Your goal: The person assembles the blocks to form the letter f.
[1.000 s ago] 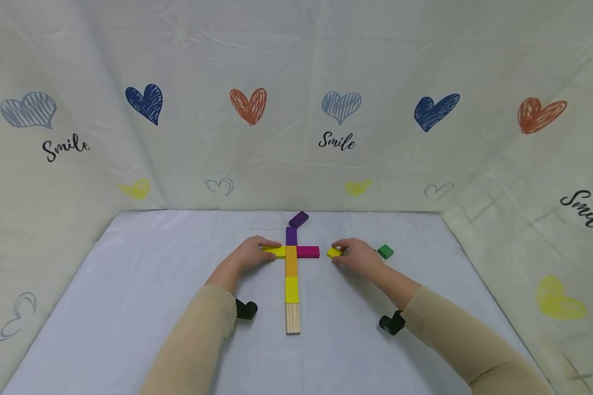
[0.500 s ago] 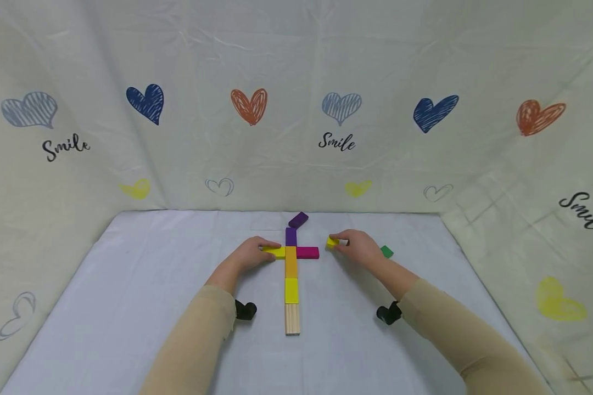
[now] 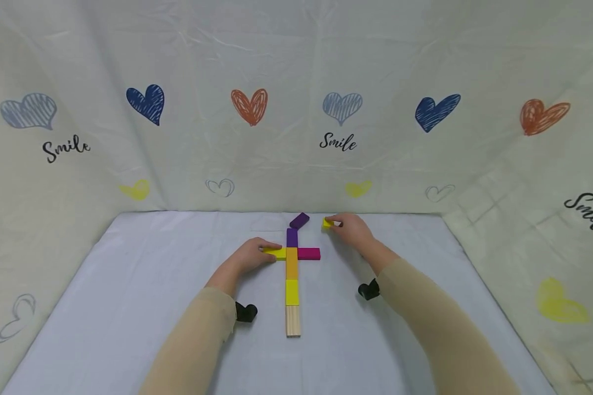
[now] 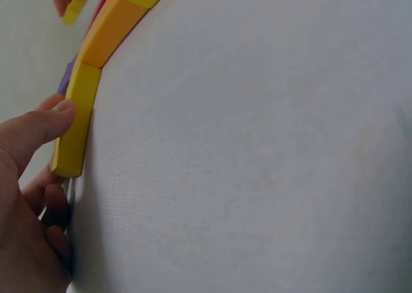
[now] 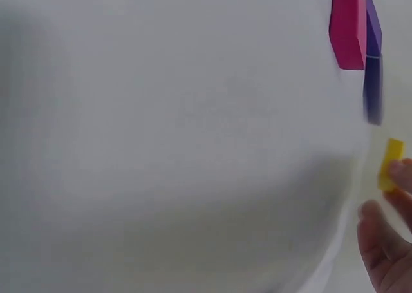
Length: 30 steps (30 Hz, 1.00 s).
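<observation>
My left hand (image 3: 249, 255) pinches a yellow block (image 4: 82, 122) between thumb and fingers. That block lies on the cloth, its end against an orange block (image 3: 291, 263). Near the table's far edge, my right hand (image 3: 353, 230) pinches a smaller yellow block (image 3: 327, 223) in its fingertips. Opposite the left yellow block, a magenta block (image 3: 308, 254) touches the orange one. Beyond the orange block lies a purple block (image 3: 292, 237), with a dark purple block (image 3: 300, 220) slanting off its far end. Towards me follow a yellow block (image 3: 292, 292) and a bare wooden block (image 3: 293, 321).
A white cloth (image 3: 143, 307) covers the table. Behind it hangs a pale curtain (image 3: 286, 159) printed with hearts and words. Black wrist devices (image 3: 247, 312) stick out near both sleeves. The right forearm crosses the right part of the table.
My right hand has moved away from me and slightly left with the small yellow block, nearer the dark purple one. The green block is now hidden by the right arm. My left hand stays put.
</observation>
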Each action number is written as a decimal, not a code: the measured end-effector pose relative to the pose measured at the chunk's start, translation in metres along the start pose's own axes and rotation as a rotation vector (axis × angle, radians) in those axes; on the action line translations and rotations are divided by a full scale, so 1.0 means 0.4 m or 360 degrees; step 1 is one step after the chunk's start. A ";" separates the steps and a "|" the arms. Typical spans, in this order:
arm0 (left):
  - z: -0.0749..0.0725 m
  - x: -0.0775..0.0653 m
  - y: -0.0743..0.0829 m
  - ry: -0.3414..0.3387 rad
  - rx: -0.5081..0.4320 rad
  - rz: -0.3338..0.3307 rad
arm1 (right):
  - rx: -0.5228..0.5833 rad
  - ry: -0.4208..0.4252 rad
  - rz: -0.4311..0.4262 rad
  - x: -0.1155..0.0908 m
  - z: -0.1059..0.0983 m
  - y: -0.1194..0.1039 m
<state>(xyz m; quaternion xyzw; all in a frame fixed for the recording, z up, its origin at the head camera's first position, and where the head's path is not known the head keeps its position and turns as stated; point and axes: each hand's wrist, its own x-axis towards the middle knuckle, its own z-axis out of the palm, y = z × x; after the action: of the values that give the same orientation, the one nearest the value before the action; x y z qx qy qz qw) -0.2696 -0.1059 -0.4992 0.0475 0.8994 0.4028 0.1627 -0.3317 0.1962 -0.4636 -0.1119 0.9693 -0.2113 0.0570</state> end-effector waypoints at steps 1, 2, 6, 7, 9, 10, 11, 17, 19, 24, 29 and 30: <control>0.001 0.001 -0.002 0.0000 -0.0004 0.0000 | -0.0003 0.0003 0.0008 0.010 0.001 -0.003; 0.002 0.001 -0.003 0.0000 -0.0008 -0.0002 | -0.0003 0.0010 0.0020 0.020 0.002 -0.007; 0.002 0.003 -0.003 -0.0008 -0.0005 0.0019 | -0.0002 0.0021 0.0052 0.054 0.011 -0.021; 0.002 0.003 -0.002 -0.0012 -0.0005 0.0021 | -0.0005 0.0021 0.0058 0.061 0.013 -0.025; 0.002 0.005 0.000 -0.0017 0.0008 0.0029 | 0.0007 0.0015 0.0076 0.073 0.016 -0.031; 0.002 0.005 0.001 -0.0018 0.0010 0.0027 | 0.0014 0.0010 0.0087 0.079 0.017 -0.034; 0.003 0.006 0.001 -0.0020 0.0013 0.0026 | 0.0020 0.0006 0.0091 0.085 0.018 -0.036; 0.003 0.004 0.007 -0.0015 0.0044 0.0059 | -0.0037 -0.0008 0.0080 0.118 0.032 -0.030; 0.001 0.001 0.009 -0.0014 0.0041 0.0063 | -0.0055 -0.0016 0.0078 0.126 0.036 -0.029; -0.002 -0.002 0.009 -0.0004 0.0026 0.0048 | -0.0075 -0.0017 0.0067 0.132 0.040 -0.038; -0.006 -0.003 0.007 -0.0002 0.0006 0.0026 | -0.0096 -0.0016 0.0048 0.133 0.041 -0.054; -0.007 -0.003 0.006 -0.0003 0.0002 0.0022 | -0.0101 -0.0018 0.0045 0.134 0.042 -0.057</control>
<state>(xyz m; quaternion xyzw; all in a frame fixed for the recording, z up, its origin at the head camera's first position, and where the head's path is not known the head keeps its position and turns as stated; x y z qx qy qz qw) -0.2693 -0.1065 -0.4954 0.0543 0.8992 0.4033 0.1608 -0.3764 0.1564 -0.4726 -0.1012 0.9767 -0.1790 0.0617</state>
